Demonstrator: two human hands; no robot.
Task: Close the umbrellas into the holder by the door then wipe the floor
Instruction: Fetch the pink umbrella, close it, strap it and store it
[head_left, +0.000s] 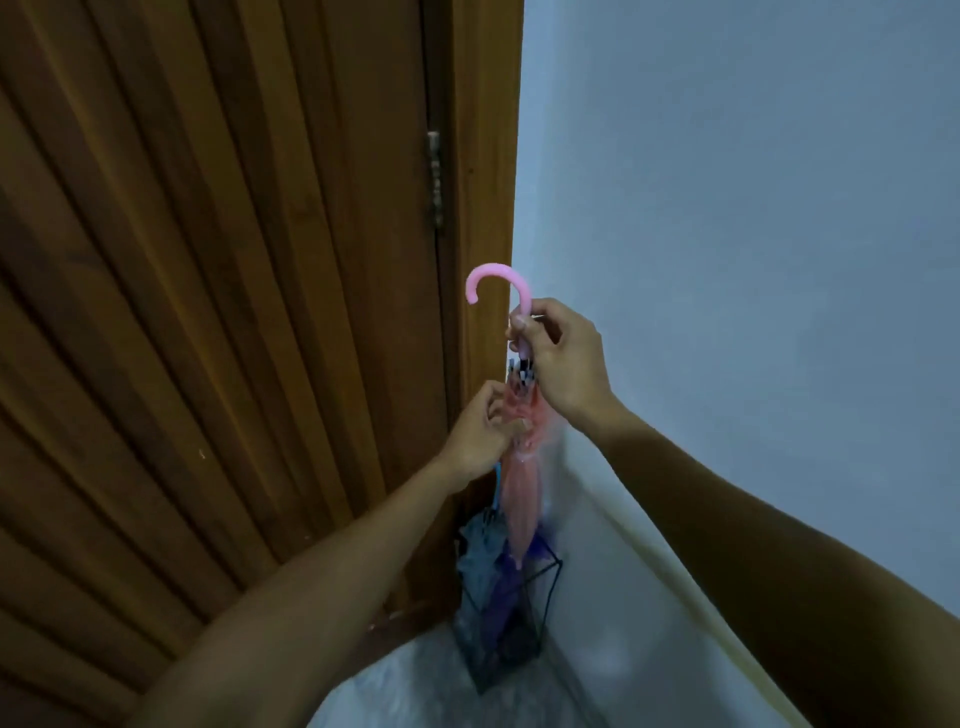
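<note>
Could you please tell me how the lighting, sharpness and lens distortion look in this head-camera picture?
Head view: dim, bluish light with no glare or hard shadows; wide-angle lens bows the door slats into curves; the pink umbrella and both hands, left and right, are fairly sharp; the holder and floor at the bottom look soft and smeared.

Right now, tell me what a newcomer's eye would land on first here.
The pink umbrella stands out at centre, folded and held upright, its curved handle above the right hand that grips it while the left hand pinches the canopy. Below its tip, a black wire holder sits in the corner with other umbrellas already inside. The slatted wooden door fills the left.
</note>
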